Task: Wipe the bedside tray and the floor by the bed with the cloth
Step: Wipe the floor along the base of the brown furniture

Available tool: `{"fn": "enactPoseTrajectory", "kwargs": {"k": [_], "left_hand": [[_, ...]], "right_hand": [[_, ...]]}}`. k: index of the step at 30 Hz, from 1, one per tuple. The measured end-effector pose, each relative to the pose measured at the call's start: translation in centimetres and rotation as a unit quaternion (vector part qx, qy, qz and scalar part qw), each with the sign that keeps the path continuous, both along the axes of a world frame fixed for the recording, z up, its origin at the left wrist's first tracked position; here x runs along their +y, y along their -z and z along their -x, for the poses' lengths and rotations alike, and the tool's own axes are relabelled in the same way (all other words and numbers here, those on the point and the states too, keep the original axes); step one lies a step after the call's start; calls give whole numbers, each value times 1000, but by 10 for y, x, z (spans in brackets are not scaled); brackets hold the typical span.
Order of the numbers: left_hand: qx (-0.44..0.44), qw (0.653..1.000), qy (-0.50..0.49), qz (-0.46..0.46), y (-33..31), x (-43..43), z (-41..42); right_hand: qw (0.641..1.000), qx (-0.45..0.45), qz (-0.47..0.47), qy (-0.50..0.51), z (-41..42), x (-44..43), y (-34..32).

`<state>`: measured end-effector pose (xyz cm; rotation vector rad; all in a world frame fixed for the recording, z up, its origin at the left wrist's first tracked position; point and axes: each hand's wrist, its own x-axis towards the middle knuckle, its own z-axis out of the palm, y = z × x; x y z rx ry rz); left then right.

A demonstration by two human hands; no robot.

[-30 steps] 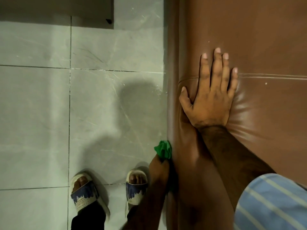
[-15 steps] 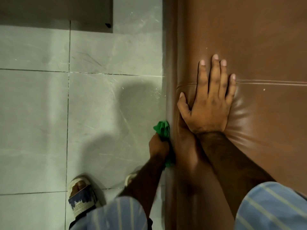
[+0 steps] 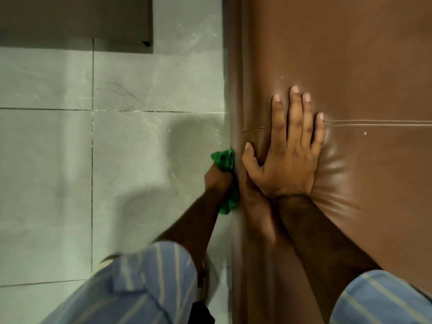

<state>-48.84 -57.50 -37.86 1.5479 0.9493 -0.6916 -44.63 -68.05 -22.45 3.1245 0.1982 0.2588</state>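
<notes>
Sliding forward along the foot of the bed, the left hand (image 3: 217,181) has carried the green cloth (image 3: 224,160) farther up the floor (image 3: 131,160) than it was a second ago, while the sandalled feet seen earlier have dropped out of view behind the striped sleeve (image 3: 145,281). That suggests the floor strip against the bed (image 3: 350,54) is being worked in one pass toward the pale scuff marks just ahead of the cloth; the bedside tray is not in view, so its state cannot be judged. The left fingers are clenched on the cloth, which bunches out beyond the knuckles and trails below the wrist, pressed into the seam between tile and bed side. The right hand (image 3: 289,155) lies flat and spread on the brown padding, grasping nothing, just beside the cloth.
</notes>
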Motion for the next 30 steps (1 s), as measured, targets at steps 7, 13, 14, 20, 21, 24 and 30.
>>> {"fn": "enactPoseTrajectory", "kwargs": {"k": [7,13,14,20,21,24,30], "left_hand": [[-210,963,-151,75,-17,-7,-58],[-54,998,-32,16,-21,-4,61],[-26,999,4,-18,-11,-2,49],[-117,989,-87,-32,-9,-1,-53],[-153,982,-114,4,-15,-5,-43],[-160,970,-161,90,-34,-16,27],[19,998,50,-25,-7,5,26]], "right_hand": [[1000,1,-3,0,-1,0,-2],[1000,2,4,2,1,0,0],[1000,5,6,1,1,0,0],[1000,6,2,0,0,1,-1],[1000,5,1,1,0,2,-1],[1000,3,4,4,0,2,-3],[1000,4,6,1,1,2,-1]]}}
